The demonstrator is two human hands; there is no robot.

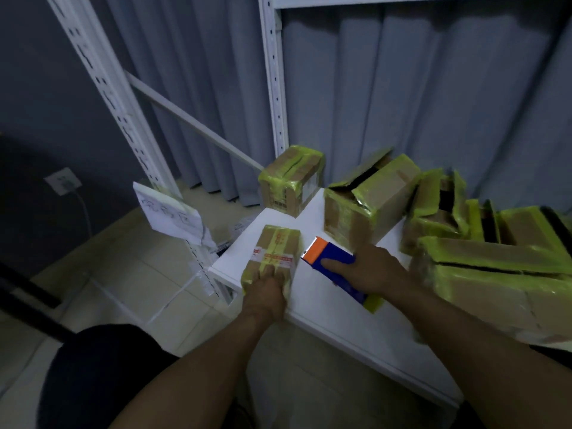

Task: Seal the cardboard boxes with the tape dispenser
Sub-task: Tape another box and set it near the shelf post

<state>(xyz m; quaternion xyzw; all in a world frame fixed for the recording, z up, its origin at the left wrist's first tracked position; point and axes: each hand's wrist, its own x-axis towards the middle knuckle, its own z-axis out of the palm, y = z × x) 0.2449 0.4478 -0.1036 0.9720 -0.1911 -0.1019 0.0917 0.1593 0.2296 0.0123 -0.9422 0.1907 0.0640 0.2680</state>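
Note:
A small cardboard box (276, 249) wrapped in yellow-green tape lies near the left corner of the white table (325, 308). My left hand (264, 295) grips its near end from above. Just right of it, my right hand (370, 270) holds the blue and orange tape dispenser (329, 263), its orange end and metal blade pointing at the box. A strip of yellow-green tape roll shows under my right wrist.
Several taped boxes crowd the table: one at the back corner (291, 181), an open-flapped one (368, 199), more piled at the right (495, 274). White shelf uprights (274, 72) and grey curtains stand behind. A paper sign (171, 212) hangs on the left rack.

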